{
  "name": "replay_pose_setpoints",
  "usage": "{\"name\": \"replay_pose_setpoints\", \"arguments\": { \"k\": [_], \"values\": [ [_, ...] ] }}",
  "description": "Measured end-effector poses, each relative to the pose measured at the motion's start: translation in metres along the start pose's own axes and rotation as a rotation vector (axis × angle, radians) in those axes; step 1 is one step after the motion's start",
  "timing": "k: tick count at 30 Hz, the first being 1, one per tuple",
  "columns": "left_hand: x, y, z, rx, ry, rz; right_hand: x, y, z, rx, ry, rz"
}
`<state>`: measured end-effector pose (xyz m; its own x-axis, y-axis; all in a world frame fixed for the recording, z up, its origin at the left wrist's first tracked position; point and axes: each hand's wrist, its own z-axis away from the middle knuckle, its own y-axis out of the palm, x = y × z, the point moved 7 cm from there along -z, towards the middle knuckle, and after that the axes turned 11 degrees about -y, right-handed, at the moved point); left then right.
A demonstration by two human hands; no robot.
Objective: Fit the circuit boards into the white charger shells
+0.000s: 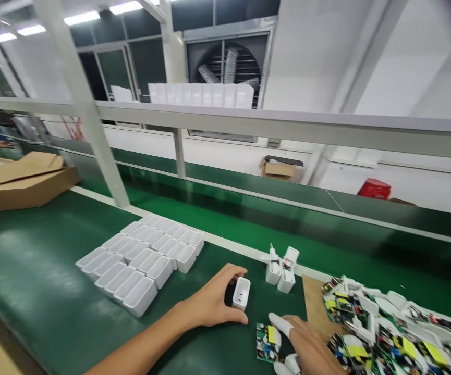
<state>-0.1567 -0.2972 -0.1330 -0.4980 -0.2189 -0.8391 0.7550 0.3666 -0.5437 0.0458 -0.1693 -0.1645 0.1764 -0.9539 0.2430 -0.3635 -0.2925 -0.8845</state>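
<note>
Head view: a green work surface [194, 349] was seen from above, with both bare hands over its near side. The left hand [219, 302] was curved round a single white casing [241, 293], which was grasped between the thumb on the near side and the fingers on the far side. The casing was located near the middle of the surface, its open end turned up toward the camera; two dark slots were noted inside.

The right hand [311, 344] was placed at a circuit board [265, 341] just right of and nearer than the casing. White covers [282, 324] were worn on some of its fingers. Whether the board was pinched or only touched could not be told, as the lower fingers were partly cut off by the frame edge. A yellow patch was observed on the board.

To the left, a block of white casings [139, 260] was arranged in close rows, well apart from the right hand. Beyond the hands, a small cluster of white units [282, 272] was stood near the pale edge strip [233, 247]. At right, a heap of boards and white parts [389, 328] was piled, partly over a brown sheet [315, 304]. A cardboard box [33, 190] was recorded at far left.
</note>
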Motion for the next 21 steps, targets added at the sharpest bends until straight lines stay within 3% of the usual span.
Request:
{"name": "replay_pose_setpoints", "arguments": {
  "k": [5,10,14,21],
  "values": [
    [0.015,0.01,0.006,0.064,-0.082,0.033,0.014,-0.022,-0.016,-0.224,-0.004,-0.082],
    [0.019,0.013,0.004,0.057,-0.103,0.028,0.018,-0.036,-0.022,-0.24,0.126,-0.175],
    [0.011,0.017,0.006,0.061,-0.041,0.014,0.014,-0.038,-0.017,-0.375,0.199,-0.177],
    [-0.01,0.02,0.016,0.03,0.133,-0.082,0.04,-0.05,-0.029,-0.504,-0.038,-0.068]
  ]
}}
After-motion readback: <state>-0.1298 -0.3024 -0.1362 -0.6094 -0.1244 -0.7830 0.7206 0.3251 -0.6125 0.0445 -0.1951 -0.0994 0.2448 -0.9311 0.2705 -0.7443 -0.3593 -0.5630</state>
